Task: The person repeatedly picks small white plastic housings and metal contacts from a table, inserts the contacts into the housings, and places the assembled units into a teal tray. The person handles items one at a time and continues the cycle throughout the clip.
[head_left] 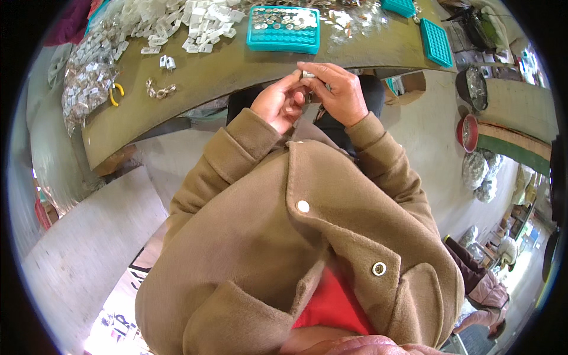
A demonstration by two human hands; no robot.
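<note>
My left hand (277, 102) and my right hand (338, 89) meet just off the table's near edge, above my lap. Between their fingertips is a small pale, shiny piece (307, 74); the fingers cover most of it, so its kind does not show. Both hands are closed, thumbs and forefingers pinched around it. Beyond them on the table, a teal tray (284, 47) with rows of hollows carries many round, coin-like metallic pieces (283, 19). Two small white tagged pieces (167, 62) lie to the left, with a little bundle of beige cord or chain (160, 89) nearer me.
Heaped white card-like packets (207, 23) cover the far left of the table (207, 76). A clear bag of packets (89, 89) lies beside yellow-handled pliers (116, 94). Another teal tray (436, 42) rests at the right edge; a red bowl (468, 132) stands farther right. Another person (482, 290) is at lower right.
</note>
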